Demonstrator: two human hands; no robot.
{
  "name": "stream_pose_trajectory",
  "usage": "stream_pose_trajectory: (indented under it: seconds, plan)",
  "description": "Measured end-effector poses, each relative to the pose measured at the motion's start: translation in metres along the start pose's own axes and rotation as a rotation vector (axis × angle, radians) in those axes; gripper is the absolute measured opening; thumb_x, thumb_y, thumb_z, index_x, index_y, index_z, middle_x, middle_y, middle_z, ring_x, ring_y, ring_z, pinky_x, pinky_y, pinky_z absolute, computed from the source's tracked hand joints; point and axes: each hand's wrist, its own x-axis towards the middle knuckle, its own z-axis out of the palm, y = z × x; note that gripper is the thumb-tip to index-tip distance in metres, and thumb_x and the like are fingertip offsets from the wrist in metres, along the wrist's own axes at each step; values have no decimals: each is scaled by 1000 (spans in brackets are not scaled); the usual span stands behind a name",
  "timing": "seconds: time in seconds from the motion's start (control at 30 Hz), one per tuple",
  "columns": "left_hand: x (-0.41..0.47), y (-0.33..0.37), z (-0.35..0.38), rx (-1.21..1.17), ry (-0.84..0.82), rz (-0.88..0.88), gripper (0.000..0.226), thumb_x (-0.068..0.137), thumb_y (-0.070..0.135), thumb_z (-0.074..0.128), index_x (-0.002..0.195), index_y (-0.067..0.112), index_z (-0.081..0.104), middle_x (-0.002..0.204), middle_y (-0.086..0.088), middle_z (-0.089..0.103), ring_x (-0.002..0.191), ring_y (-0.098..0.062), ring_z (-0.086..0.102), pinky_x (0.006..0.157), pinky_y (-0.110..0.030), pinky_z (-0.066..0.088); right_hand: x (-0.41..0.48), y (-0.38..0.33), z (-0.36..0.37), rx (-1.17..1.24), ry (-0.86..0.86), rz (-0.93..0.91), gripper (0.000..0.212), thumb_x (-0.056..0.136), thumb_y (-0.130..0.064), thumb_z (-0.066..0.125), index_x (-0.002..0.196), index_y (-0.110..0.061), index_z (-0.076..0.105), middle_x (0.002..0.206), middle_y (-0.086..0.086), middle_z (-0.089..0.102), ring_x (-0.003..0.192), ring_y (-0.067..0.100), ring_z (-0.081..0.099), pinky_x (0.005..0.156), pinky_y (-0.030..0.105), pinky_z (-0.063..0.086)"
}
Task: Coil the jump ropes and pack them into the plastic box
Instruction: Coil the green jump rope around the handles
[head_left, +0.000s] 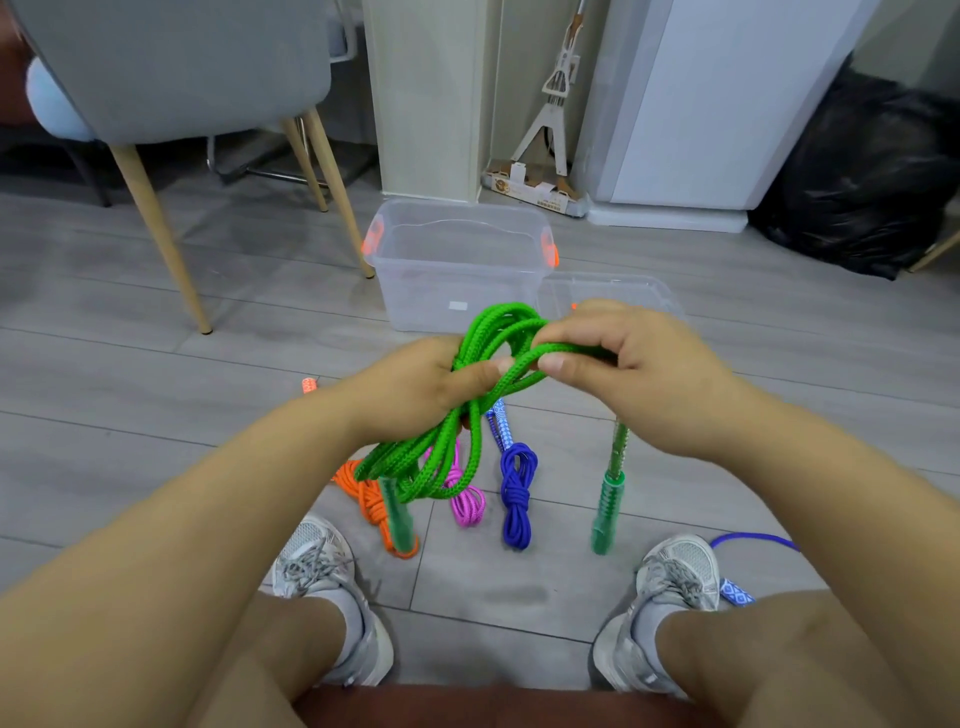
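Both my hands hold a green jump rope (498, 332) above the floor. My left hand (415, 387) grips the bundled loops at their middle. My right hand (618, 364) pinches a strand that crosses the bundle. The rope's two green handles (607, 506) hang down, one under each hand. On the floor below lie a coiled blue rope (517, 493), a coiled pink rope (466, 501) and a coiled orange rope (371, 501). The clear plastic box (457, 260) with orange latches stands open beyond my hands, with nothing visible inside.
The box's clear lid (613, 293) lies on the floor to its right. A grey chair (171, 78) with wooden legs stands at the back left. A black bag (872, 171) sits at the back right. Another blue rope (753, 543) lies by my right shoe.
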Motion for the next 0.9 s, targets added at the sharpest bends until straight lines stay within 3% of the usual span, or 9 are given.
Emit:
stream_pose_trajectory:
  seconds: [0.1,0.2,0.3,0.43,0.53,0.6,0.77,0.83,0.9]
  plan:
    - [-3,5,-2,-37,-53,54,46,78,64,42,76,20,55,73,-9,53,63,-15,49,61,-29,40,2,2,-5,13,59,5,13,89,-20,60,97,-21,70,82,-10,55,83,0,51,75,9,35]
    - [-1,7,-1,118,-124,35,52,73,65,63,89,17,59,75,-6,55,66,-14,49,65,-31,42,5,2,-3,-32,68,-29,10,87,-21,63,93,-21,71,79,-10,51,79,-2,49,71,5,34]
    - [0,8,8,319,-123,5,34,71,36,78,86,12,60,73,-6,59,67,-19,52,64,-30,45,12,-3,5,-60,51,-87,12,83,-25,65,91,-21,73,77,-9,44,73,-2,45,67,8,34]
    - [-4,12,17,365,-155,39,19,74,11,69,86,5,56,68,-2,52,62,-15,47,59,-30,44,27,-7,9,-64,54,-81,5,76,-24,75,81,-23,74,78,-8,48,71,0,47,67,14,35]
    - [-6,12,14,312,-146,64,30,72,15,70,93,11,50,73,1,54,63,-13,49,60,-28,43,37,2,4,52,105,46,16,66,-28,81,66,-25,66,73,-3,59,63,4,49,65,22,39]
    - [-8,13,12,262,-120,42,54,67,25,71,112,19,40,82,1,56,70,-12,55,65,-31,48,42,7,6,156,88,129,21,64,-28,83,62,-21,63,61,-2,58,54,5,47,55,22,39]
    - [-12,19,10,118,-48,23,66,72,10,69,120,22,25,69,-6,54,51,-12,48,49,-30,42,43,27,16,268,-93,320,26,81,-9,70,57,-16,62,53,-3,58,48,4,48,54,24,44]
    - [-12,21,8,51,-22,41,67,71,8,68,120,23,25,82,-18,61,50,-14,47,48,-29,40,38,28,19,232,-173,359,32,86,5,58,62,-17,55,60,-1,55,56,7,46,54,28,48]
    - [-11,24,7,-30,35,59,56,72,6,66,115,21,34,90,-19,62,49,-12,45,47,-25,38,33,23,24,456,-226,427,33,92,-2,49,64,-18,46,56,-2,45,52,9,35,40,19,31]
